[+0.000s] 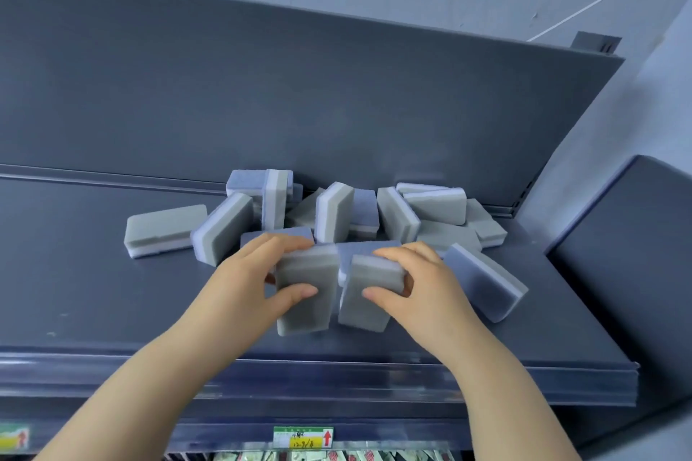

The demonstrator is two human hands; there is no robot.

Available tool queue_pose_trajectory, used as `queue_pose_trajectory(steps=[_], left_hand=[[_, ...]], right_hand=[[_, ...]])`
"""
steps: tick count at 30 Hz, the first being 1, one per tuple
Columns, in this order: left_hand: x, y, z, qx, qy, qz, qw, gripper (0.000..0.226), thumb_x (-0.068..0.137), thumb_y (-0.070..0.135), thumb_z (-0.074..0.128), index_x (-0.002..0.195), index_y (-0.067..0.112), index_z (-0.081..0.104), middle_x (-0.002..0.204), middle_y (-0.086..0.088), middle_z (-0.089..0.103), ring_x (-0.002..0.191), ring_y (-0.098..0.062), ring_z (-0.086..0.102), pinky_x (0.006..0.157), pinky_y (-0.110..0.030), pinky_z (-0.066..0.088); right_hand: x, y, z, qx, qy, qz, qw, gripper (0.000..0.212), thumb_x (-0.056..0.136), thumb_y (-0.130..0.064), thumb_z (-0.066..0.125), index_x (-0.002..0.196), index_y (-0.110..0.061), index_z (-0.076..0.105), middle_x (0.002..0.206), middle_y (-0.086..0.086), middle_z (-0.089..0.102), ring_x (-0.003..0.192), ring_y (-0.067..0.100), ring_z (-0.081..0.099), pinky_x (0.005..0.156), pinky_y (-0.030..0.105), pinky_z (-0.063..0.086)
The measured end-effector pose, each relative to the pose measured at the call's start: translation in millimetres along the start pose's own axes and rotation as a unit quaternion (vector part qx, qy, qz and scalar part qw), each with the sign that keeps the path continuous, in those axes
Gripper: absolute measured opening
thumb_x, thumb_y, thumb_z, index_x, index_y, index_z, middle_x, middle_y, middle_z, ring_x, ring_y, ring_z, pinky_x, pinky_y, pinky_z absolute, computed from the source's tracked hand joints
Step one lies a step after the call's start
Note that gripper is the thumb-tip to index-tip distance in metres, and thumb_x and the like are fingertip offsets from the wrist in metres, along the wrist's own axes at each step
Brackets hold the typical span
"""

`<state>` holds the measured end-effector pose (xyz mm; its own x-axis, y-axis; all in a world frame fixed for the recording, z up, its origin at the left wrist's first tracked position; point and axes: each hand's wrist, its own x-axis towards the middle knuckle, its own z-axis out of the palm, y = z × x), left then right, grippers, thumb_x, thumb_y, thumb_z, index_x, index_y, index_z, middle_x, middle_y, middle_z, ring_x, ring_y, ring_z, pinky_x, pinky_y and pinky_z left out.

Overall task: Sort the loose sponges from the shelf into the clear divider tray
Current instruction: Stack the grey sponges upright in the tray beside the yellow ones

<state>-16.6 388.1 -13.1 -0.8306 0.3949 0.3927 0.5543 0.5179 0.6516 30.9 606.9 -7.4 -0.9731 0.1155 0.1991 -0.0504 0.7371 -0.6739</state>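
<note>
Grips with the left hand (258,273) a grey-faced sponge (303,311), thumb flat on the near face and fingers curled over the far top edge. Grips with the right hand (425,284) a second grey-faced sponge (365,311) the same way, thumb on the face and fingers hooked over the top. Holds the two upright and side by side between the hands, edges close together; cannot tell whether resting on the dark shelf (75,292) or raised just off it. Shows the blue-purple face of a third sponge (369,248) just behind the pair, between the fingertips. Faces a jumbled heap of loose sponges (335,211) just beyond both hands, against the shelf's back panel (299,86): some on edge, some leaning on one another, some flat, each of grey foam, a white layer and a blue-purple pad. Includes one flat sponge (164,230) well out past the left hand, grey side up, and one tilted sponge (486,283) just outside the right hand, blue side up. Carries, below the wrists, a green-and-yellow price label (303,438) on the front rail, and under it a row of packets (337,456), too blurred to read.
</note>
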Motion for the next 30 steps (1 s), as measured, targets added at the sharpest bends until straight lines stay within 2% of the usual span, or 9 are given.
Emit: queue_pose_trajectory(steps=[4,7,9,13,19,21,23,27,30], left_hand=[[-4.6,-1.4,-9.2,0.012,0.019,-0.007,1.0,0.055,0.073,0.029,0.074,0.104,0.061,0.041,0.11,0.043,0.042,0.096,0.011,0.046,0.077,0.0,0.035],[-7.8,-5.0,-27.7,0.021,0.039,0.0,0.999,0.061,0.072,0.023,0.076,0.11,0.057,0.042,0.108,0.046,0.042,0.095,0.014,0.046,0.079,0.002,0.032],[-12.7,-10.9,-45.3,0.025,0.054,0.004,0.998,0.054,0.072,0.024,0.076,0.109,0.054,0.049,0.109,0.041,0.045,0.095,0.01,0.048,0.08,-0.002,0.035],[-36.6,-29.6,-85.9,0.016,0.082,-0.019,0.996,0.042,0.071,0.046,0.072,0.107,0.056,0.052,0.11,0.033,0.048,0.092,-0.005,0.051,0.078,-0.006,0.038],[-98.7,-74.8,-166.4,0.03,0.112,-0.037,0.993,0.045,0.069,0.059,0.061,0.112,0.051,0.05,0.112,0.033,0.049,0.097,0.003,0.051,0.081,-0.004,0.036],[-124.4,-93.3,-200.1,0.035,0.123,-0.051,0.99,0.043,0.073,0.054,0.067,0.112,0.05,0.05,0.113,0.033,0.048,0.098,0.004,0.05,0.082,-0.003,0.036],[-151.6,-111.0,-236.2,0.048,0.133,-0.067,0.988,0.045,0.069,0.046,0.064,0.112,0.05,0.049,0.114,0.035,0.046,0.098,0.008,0.049,0.081,-0.001,0.035],[-209.0,-148.5,-307.1,0.079,0.164,-0.096,0.979,0.045,0.069,0.044,0.07,0.108,0.053,0.048,0.115,0.038,0.043,0.097,0.015,0.046,0.078,0.003,0.032],[-247.4,-175.5,-353.6,0.097,0.187,-0.118,0.97,0.049,0.07,0.031,0.074,0.107,0.053,0.05,0.116,0.037,0.042,0.1,0.017,0.045,0.079,0.002,0.033]], right_hand=[[0.0,-8.0,2.5,0.021,0.005,-0.034,0.999,0.042,0.076,-0.031,0.073,0.114,-0.036,0.056,0.107,-0.028,0.048,0.088,-0.009,0.048,0.075,0.004,0.036],[-0.5,-23.9,7.7,0.014,0.004,-0.055,0.998,0.043,0.074,-0.036,0.073,0.113,-0.042,0.055,0.107,-0.031,0.05,0.095,-0.008,0.049,0.077,0.008,0.04],[0.5,-38.2,15.0,0.008,0.005,-0.074,0.997,0.043,0.072,-0.041,0.071,0.112,-0.042,0.055,0.106,-0.029,0.051,0.096,-0.006,0.048,0.076,0.011,0.041],[3.6,-77.8,42.7,0.032,-0.019,-0.109,0.993,0.042,0.072,-0.043,0.069,0.112,-0.043,0.055,0.103,-0.03,0.05,0.1,-0.008,0.044,0.082,0.003,0.032],[-3.9,-169.1,117.7,0.102,-0.073,-0.143,0.982,0.042,0.076,-0.032,0.071,0.112,-0.046,0.053,0.107,-0.03,0.051,0.101,-0.007,0.048,0.082,0.001,0.034],[-11.0,-202.7,149.2,0.115,-0.081,-0.157,0.978,0.043,0.076,-0.03,0.071,0.11,-0.048,0.052,0.11,-0.032,0.049,0.102,-0.006,0.048,0.083,0.002,0.035],[-19.1,-237.5,180.4,0.124,-0.096,-0.166,0.974,0.042,0.077,-0.029,0.07,0.11,-0.049,0.052,0.111,-0.034,0.047,0.103,-0.007,0.047,0.084,0.002,0.034],[-35.4,-304.4,240.6,0.15,-0.11,-0.187,0.965,0.042,0.078,-0.024,0.07,0.111,-0.046,0.054,0.109,-0.031,0.05,0.102,-0.006,0.049,0.082,0.003,0.036],[-44.8,-350.6,285.1,0.177,-0.125,-0.203,0.955,0.043,0.078,-0.021,0.071,0.108,-0.047,0.054,0.109,-0.031,0.051,0.102,-0.005,0.05,0.083,0.005,0.037]])
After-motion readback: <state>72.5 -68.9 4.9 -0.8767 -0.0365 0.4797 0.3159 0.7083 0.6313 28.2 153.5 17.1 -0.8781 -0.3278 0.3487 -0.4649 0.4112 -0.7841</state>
